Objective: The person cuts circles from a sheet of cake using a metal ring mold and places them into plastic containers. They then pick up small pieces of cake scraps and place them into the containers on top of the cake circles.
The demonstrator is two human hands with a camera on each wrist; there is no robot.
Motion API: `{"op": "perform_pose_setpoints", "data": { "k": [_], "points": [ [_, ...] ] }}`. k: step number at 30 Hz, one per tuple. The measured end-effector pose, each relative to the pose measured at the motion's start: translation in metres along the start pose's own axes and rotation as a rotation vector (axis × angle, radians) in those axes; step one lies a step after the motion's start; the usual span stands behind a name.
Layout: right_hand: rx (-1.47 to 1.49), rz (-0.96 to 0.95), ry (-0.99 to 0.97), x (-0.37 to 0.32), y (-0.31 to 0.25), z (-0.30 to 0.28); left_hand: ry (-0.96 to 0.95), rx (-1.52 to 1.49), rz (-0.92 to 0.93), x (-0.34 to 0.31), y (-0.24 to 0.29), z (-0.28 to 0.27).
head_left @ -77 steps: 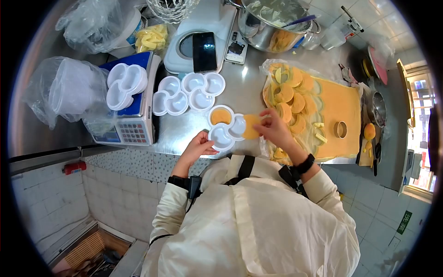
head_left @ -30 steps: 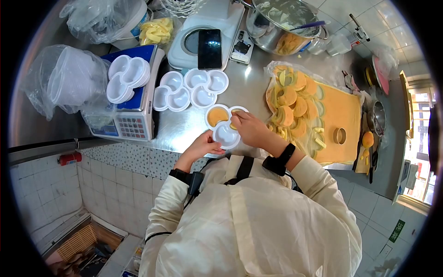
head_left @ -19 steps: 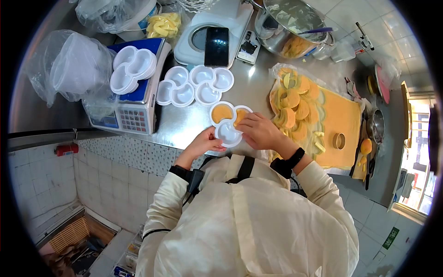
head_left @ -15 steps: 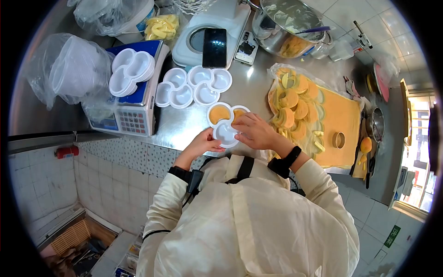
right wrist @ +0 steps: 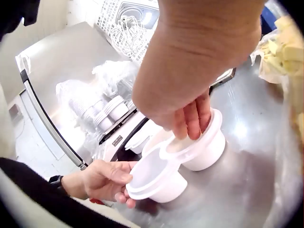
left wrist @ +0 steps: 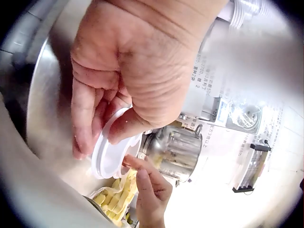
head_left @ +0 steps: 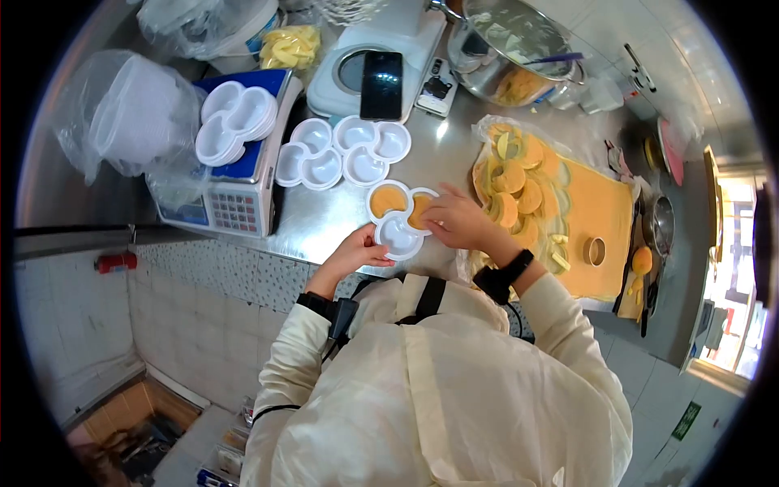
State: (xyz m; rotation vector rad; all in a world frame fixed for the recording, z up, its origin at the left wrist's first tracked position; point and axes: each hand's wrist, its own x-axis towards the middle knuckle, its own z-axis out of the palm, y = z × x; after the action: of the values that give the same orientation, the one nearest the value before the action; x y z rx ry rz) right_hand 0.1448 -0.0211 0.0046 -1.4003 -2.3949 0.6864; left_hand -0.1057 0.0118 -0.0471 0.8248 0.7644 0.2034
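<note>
Clear plastic bag (head_left: 134, 105): stood at the far left around stacked white plastic containers.
White scale with a blue top (head_left: 231, 213): sat beside the bag, bearing a stack of white three-cup containers (head_left: 235, 118).
Pair of glossy white three-cup trays (head_left: 320, 169): lay side by side on the shiny steel table (head_left: 438, 154).
Left hand (head_left: 355, 253): grasped the rim of a third tray between thumb and fingers.
Black phone (head_left: 381, 89): lay on a pale machine at the back.
White plastic three-cup tray (head_left: 398, 237): was between the hands near the table's front edge; a flat orange-yellow disc (head_left: 389, 199) filled its upper-left cup, and a second orange-yellow disc (head_left: 417, 217) was in its right cup.
Right hand (head_left: 461, 221): unclenched, its fingers extended down into the right cup.
Large steel pot (head_left: 471, 61): stood behind, a purple-handled utensil inside.
Wide orange-yellow sheet (head_left: 600, 199): spread across the right, cut rounds heaped on its left part.
Metal ring (head_left: 595, 251): stood on the sheet.
Orange fruit (head_left: 642, 260): lay farthest right.
</note>
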Motion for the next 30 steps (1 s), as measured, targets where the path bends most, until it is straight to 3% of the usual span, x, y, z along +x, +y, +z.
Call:
{"op": "perform_pose_setpoints", "data": {
  "k": [4,6,8,10,12,16,19,21,22,24,30],
  "points": [
    [-0.003,-0.05,0.018,-0.013,-0.009,-0.001,0.04,-0.006,0.058,0.003,-0.009,-0.007],
    [0.211,-0.042,0.106,-0.014,-0.013,0.011,0.063,0.033,0.061,0.003,-0.007,-0.006],
    [0.266,0.007,0.047,-0.012,-0.012,0.011,0.142,0.029,0.008,0.002,-0.004,-0.006],
    [0.327,0.055,-0.013,-0.009,-0.009,0.015,0.11,-0.011,0.021,0.001,-0.004,-0.007],
    [0.201,-0.077,0.007,-0.007,-0.005,0.021,0.071,-0.046,0.023,0.0,-0.006,-0.01],
    [0.322,0.039,-0.019,-0.002,-0.001,0.021,0.043,-0.08,-0.011,0.004,-0.006,-0.015],
    [0.26,-0.016,-0.05,-0.004,0.0,0.016,0.037,-0.044,-0.028,0.0,-0.004,-0.014],
    [-0.012,-0.044,0.06,-0.017,-0.009,0.007,-0.017,-0.013,-0.014,-0.004,-0.007,-0.011],
    [-0.003,-0.047,0.056,-0.018,-0.012,0.004,-0.009,-0.018,-0.02,-0.006,-0.01,-0.009],
    [-0.192,-0.164,0.297,-0.02,-0.016,-0.001,-0.091,-0.016,-0.035,-0.004,-0.013,-0.007],
    [-0.491,-0.024,0.227,-0.014,-0.016,0.025,-0.049,-0.026,-0.026,0.0,-0.016,-0.006]
  ]
}}
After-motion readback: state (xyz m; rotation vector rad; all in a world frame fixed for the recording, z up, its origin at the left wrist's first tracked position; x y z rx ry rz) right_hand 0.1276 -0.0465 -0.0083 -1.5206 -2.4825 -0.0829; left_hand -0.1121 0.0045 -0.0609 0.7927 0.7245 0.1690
